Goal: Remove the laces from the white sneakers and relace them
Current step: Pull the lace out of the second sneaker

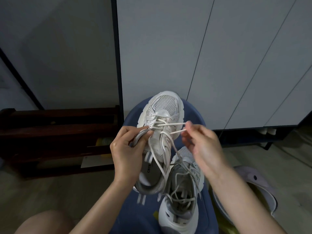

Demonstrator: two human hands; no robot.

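Fingers [186, 128] pinch lace [175, 123], L hand [128, 147] grips sneaker [162, 115].

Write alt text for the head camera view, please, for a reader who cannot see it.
A person's left hand grips the side of a white sneaker while the right hand pinches its lace, stretched out sideways. A second sneaker lies just below, on a blue seat.

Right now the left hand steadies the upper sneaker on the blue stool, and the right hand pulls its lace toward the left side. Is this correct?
Not quite. The head view shows the right hand pulling the lace toward the right side. The left hand does steady the upper sneaker over the blue stool.
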